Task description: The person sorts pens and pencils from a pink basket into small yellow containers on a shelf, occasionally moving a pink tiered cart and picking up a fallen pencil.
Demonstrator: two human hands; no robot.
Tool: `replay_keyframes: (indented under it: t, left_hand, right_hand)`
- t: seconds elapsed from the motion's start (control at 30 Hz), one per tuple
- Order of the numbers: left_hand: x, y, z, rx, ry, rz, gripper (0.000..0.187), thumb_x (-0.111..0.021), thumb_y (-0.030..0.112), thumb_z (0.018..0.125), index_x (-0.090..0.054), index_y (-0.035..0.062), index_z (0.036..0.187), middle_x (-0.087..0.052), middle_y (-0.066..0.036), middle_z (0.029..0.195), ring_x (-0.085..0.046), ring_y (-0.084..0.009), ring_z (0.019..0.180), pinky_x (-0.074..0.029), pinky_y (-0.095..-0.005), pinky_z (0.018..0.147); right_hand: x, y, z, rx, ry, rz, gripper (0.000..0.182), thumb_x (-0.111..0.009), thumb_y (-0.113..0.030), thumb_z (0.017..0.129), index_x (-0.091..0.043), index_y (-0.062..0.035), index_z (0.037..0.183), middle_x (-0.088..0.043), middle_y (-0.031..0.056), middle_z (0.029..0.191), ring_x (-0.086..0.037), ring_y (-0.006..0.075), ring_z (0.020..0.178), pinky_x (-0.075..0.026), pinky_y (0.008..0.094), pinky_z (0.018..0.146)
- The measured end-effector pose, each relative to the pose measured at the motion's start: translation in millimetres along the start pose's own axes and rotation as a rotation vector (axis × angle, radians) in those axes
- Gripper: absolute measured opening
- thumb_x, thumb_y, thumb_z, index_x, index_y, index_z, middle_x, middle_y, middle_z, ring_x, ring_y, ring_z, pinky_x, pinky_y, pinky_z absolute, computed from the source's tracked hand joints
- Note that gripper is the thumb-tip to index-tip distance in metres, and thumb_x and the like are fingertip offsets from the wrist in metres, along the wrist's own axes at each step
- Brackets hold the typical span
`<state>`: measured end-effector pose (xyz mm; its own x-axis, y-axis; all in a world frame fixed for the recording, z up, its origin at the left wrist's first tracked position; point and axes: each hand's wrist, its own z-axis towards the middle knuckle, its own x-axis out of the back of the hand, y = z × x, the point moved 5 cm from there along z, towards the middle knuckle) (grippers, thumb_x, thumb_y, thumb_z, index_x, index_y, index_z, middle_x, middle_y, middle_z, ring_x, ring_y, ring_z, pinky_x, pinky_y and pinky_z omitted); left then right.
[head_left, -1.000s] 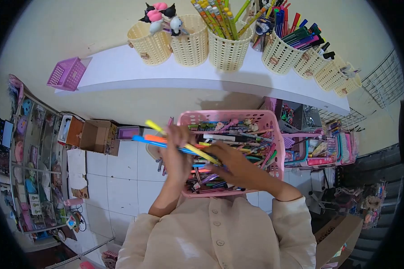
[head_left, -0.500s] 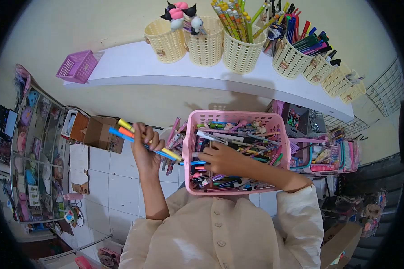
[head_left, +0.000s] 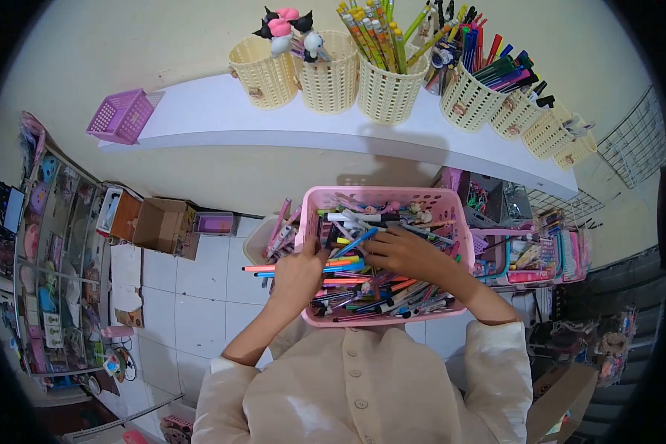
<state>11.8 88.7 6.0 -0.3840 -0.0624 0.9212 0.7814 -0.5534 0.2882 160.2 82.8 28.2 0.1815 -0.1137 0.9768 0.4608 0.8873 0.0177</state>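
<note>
Left hand (head_left: 297, 275) grips a bundle of pens (head_left: 288, 265) at the basket's (head_left: 383, 320) nine o'clock; right hand (head_left: 407, 251) pinches a blue pen (head_left: 357, 241). Light, stiff, slippery: best held mid-barrel.

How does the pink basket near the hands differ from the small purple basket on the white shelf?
The pink basket is larger and packed with pens; the purple basket is smaller and looks empty. The pink one sits under both hands, the purple one alone at the shelf's left end. Both are perforated plastic.

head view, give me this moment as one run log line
left hand: gripping a bundle of pens | right hand: among pens in pink basket | shelf: cream pen cups
</note>
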Motion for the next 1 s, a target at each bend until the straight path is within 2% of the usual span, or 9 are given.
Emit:
replay_keyframes:
  t: [0.07, 0.23, 0.33, 0.43, 0.5, 0.6, 0.67, 0.87, 1.0]
  left_hand:
    - [-12, -1, 4, -0.012, -0.208, 0.158, 0.030, -0.057, 0.007, 0.057, -0.058, 0.0087, 0.087, -0.055, -0.008, 0.072, -0.057, -0.0234, 0.053, -0.045, -0.0308, 0.044]
    - [1, 3, 13, -0.018, -0.203, -0.092, 0.024, -0.054, 0.007, 0.062, -0.058, 0.0060, 0.086, -0.058, -0.009, 0.070, -0.056, -0.0277, 0.055, -0.044, -0.0338, 0.047]
    - [4, -3, 23, 0.114, -0.267, -0.450, 0.023, -0.054, 0.008, 0.069, -0.055, 0.0035, 0.092, -0.059, -0.009, 0.075, -0.058, -0.0230, 0.059, -0.044, -0.0314, 0.053]
    - [14, -6, 31, 0.244, -0.098, -1.185, 0.025, -0.056, 0.011, 0.075, -0.051, -0.0001, 0.097, -0.056, -0.004, 0.068, -0.051, -0.0089, 0.070, -0.041, -0.0241, 0.061]
    - [25, -9, 36, 0.276, -0.118, -1.168, 0.024, -0.055, 0.011, 0.075, -0.051, -0.0009, 0.096, -0.055, -0.004, 0.067, -0.051, -0.0084, 0.067, -0.040, -0.0221, 0.058]
    - [36, -11, 41, 0.342, -0.105, -1.165, 0.021, -0.053, 0.012, 0.077, -0.050, -0.0028, 0.092, -0.051, -0.003, 0.060, -0.048, -0.0063, 0.055, -0.036, -0.0172, 0.050]
    - [37, -6, 48, 0.331, 0.014, -1.560, 0.020, -0.051, 0.013, 0.078, -0.049, -0.0030, 0.090, -0.046, -0.002, 0.054, -0.043, -0.0057, 0.047, -0.034, -0.0175, 0.043]
    - [30, 9, 58, 0.330, 0.106, -1.696, 0.031, -0.043, 0.015, 0.081, -0.037, -0.0052, 0.104, -0.037, -0.002, 0.048, -0.035, -0.0094, 0.041, -0.029, -0.0203, 0.039]
    - [15, 11, 56, 0.401, 0.067, -1.974, 0.023, -0.043, 0.015, 0.080, -0.040, 0.0034, 0.100, -0.035, -0.002, 0.052, -0.037, -0.0101, 0.050, -0.027, -0.0187, 0.042]
  right_hand:
    - [8, 4, -7, 0.000, 0.042, 0.039, 0.011, -0.050, -0.013, 0.066, -0.055, -0.0095, 0.076, -0.052, 0.0014, 0.087, -0.050, 0.0151, 0.083, -0.040, 0.0271, 0.071]
    - [32, 6, -29, -0.059, 0.045, 0.229, 0.017, -0.051, -0.010, 0.066, -0.056, -0.0079, 0.082, -0.055, 0.0037, 0.091, -0.053, 0.0184, 0.078, -0.043, 0.0274, 0.066]
    - [37, 13, -38, -0.123, 0.144, 0.358, 0.023, -0.054, -0.009, 0.065, -0.057, -0.0085, 0.087, -0.057, 0.0045, 0.093, -0.054, 0.0196, 0.074, -0.044, 0.0283, 0.062]
    - [41, 23, -41, -0.178, 0.256, 0.392, 0.026, -0.056, -0.009, 0.063, -0.057, -0.0092, 0.089, -0.057, 0.0047, 0.094, -0.054, 0.0195, 0.071, -0.044, 0.0284, 0.060]
    - [49, 24, -37, -0.200, 0.316, 0.378, 0.027, -0.057, -0.009, 0.062, -0.056, -0.0093, 0.089, -0.056, 0.0047, 0.095, -0.054, 0.0191, 0.070, -0.044, 0.0281, 0.059]
    - [63, 12, -23, -0.163, 0.313, 0.107, 0.025, -0.056, -0.009, 0.062, -0.054, -0.0082, 0.087, -0.055, 0.0048, 0.097, -0.053, 0.0170, 0.069, -0.044, 0.0266, 0.058]
    - [63, 0, -16, -0.045, 0.304, -0.202, 0.023, -0.058, -0.010, 0.061, -0.053, -0.0074, 0.083, -0.054, 0.0065, 0.099, -0.052, 0.0145, 0.064, -0.043, 0.0244, 0.055]
    - [58, -3, -16, 0.014, 0.326, -0.303, 0.021, -0.058, -0.010, 0.060, -0.053, -0.0075, 0.081, -0.053, 0.0083, 0.099, -0.053, 0.0148, 0.069, -0.043, 0.0231, 0.055]
    - [63, -5, -18, -0.021, 0.399, -0.288, 0.021, -0.058, -0.009, 0.060, -0.054, -0.0071, 0.081, -0.053, 0.0073, 0.098, -0.053, 0.0154, 0.071, -0.043, 0.0227, 0.055]
